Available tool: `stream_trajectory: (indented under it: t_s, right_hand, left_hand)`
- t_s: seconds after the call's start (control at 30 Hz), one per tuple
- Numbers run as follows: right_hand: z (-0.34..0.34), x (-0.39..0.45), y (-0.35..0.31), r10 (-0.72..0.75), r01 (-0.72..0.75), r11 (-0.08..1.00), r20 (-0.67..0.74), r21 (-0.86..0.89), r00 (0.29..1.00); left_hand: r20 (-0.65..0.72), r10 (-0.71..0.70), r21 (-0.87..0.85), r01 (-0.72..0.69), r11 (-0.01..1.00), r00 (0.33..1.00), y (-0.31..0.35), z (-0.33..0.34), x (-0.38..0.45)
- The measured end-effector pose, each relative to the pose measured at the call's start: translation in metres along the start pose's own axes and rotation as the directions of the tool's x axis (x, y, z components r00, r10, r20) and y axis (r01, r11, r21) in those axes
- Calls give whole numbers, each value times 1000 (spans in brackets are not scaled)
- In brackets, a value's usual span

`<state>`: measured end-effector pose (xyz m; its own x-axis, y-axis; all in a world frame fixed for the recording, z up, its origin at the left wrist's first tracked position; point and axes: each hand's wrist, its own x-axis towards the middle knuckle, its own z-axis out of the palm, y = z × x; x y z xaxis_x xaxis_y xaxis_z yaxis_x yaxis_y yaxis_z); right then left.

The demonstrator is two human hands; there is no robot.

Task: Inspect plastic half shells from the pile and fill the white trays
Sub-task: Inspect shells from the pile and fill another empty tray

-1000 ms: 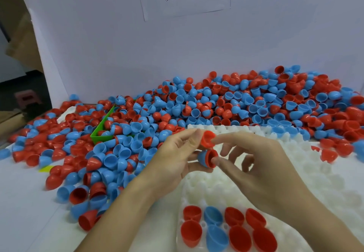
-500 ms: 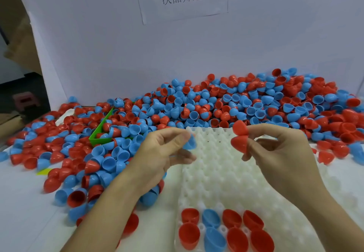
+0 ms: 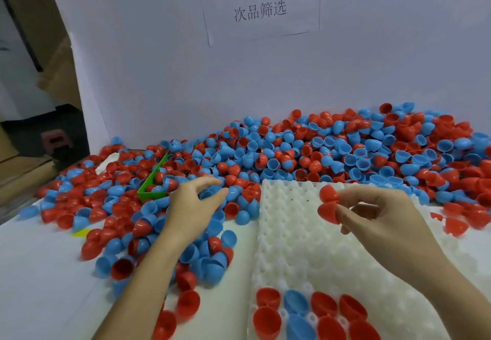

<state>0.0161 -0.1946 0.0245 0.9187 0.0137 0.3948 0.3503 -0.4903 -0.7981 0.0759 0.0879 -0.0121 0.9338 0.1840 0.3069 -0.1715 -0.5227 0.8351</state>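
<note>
My right hand pinches two glossy red shells above the dimpled white tray. Left hand, now empty, fingers loose, has moved over the pile.

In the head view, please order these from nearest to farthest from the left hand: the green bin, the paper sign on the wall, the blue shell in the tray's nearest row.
1. Green bin: just left of the left hand, in the pile.
2. Blue shell: lower right, in the white tray.
3. Paper sign: high on the back wall.
</note>
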Motion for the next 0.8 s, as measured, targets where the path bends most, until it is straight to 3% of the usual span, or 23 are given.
stream_trajectory:
  t_s: [0.1, 0.23, 0.4, 0.6, 0.8]
  right_hand:
    - [-11, 1, 2, 35, -23, 998, 196, -62, 980]
    - [-25, -2, 3, 131, -50, 976, 388, -212, 912]
    - [-39, -4, -10, 169, -6, 937, 437, -350, 884]
    - [-66, -30, -32, 307, 73, 816, 536, -574, 786]
    - [-43, -61, -28, 415, 116, 621, 451, -775, 790]
  left_hand:
    - [-3, 121, 64, -121, 991, 993, 8, 8, -7]
    - [115, 242, 167, -258, 951, 964, 11, 19, -16]
    - [66, 271, 189, -279, 942, 960, 11, 21, -13]
    - [62, 283, 236, -290, 928, 957, 8, 21, -10]
    - [64, 298, 247, -305, 920, 952, 11, 22, -13]
